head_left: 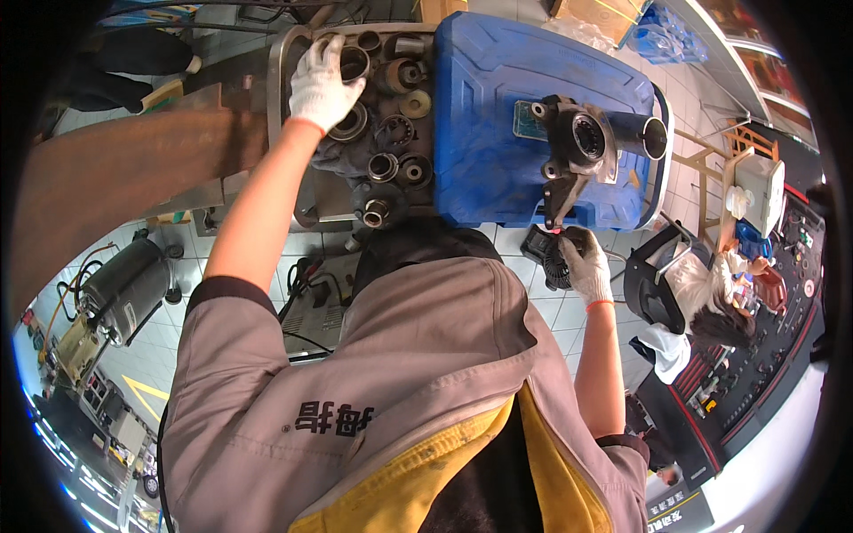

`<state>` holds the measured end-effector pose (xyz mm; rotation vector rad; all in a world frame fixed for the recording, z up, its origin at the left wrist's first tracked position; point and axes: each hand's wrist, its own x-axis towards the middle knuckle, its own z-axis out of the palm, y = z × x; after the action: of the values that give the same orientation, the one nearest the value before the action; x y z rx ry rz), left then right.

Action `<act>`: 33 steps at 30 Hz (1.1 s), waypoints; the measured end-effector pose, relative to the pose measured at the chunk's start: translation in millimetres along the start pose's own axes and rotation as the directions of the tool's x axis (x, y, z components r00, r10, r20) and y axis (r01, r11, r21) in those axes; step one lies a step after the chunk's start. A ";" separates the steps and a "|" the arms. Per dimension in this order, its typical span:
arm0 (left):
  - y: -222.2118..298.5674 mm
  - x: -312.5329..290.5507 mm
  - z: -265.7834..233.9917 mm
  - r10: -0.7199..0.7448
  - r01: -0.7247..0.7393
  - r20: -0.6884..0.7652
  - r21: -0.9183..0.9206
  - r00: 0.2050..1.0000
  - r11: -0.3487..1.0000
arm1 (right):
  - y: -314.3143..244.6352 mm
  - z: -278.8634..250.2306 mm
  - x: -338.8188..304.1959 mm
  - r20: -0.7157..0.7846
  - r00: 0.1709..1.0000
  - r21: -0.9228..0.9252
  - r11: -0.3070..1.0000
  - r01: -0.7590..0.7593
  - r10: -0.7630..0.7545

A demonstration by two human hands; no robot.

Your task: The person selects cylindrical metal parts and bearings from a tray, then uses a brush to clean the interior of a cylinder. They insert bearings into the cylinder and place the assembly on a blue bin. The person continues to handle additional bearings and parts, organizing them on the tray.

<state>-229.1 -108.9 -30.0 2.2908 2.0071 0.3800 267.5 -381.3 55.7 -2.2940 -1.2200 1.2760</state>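
My left hand (325, 87), in a white glove, reaches over the metal tray (306, 200), thumb and fingers closed round a dark metal sleeve (355, 64). Around it lie several bearing rings and bushings, among them a ring (349, 123) by the wrist and a brass-coloured washer (414, 103). My gloved right hand (586, 266) grips a black power tool (556, 269) with a round vented body, just beyond the near edge of a blue plastic case (484, 115). On that case rests a dark steering knuckle (569, 142), with a metal tube (653, 138) at its right.
A rusty beam (133, 178) extends left from the tray. A person sits on a black chair (653, 275) at the right, beside a long dark workbench (755, 382). A dark cylindrical tank (129, 289) stands on the floor at the left.
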 end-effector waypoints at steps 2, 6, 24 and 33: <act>22.8 -34.7 -5.4 0.181 -0.194 -0.159 -0.067 0.971 0.979 | 0.6 0.0 -3.8 0.027 1.000 0.061 0.998 0.000 -0.001; 60.1 -113.2 -19.3 0.369 -0.334 0.430 -0.157 0.824 0.929 | 0.7 0.8 -14.4 -0.002 1.000 0.025 1.000 -0.001 0.001; 165.0 -63.8 -87.7 0.385 0.728 0.623 -0.630 0.681 -0.268 | -62.9 -12.4 -36.6 -0.056 0.992 0.295 0.947 0.124 -0.112; 271.4 -53.1 -140.6 0.641 0.829 0.529 -0.405 0.556 -0.385 | -181.0 -54.1 -43.8 -0.147 0.647 -0.170 0.664 0.728 -0.748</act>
<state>-5.7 -215.2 157.1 0.3573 0.4151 0.4834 198.9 -293.4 214.3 -1.5783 -1.8822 0.6539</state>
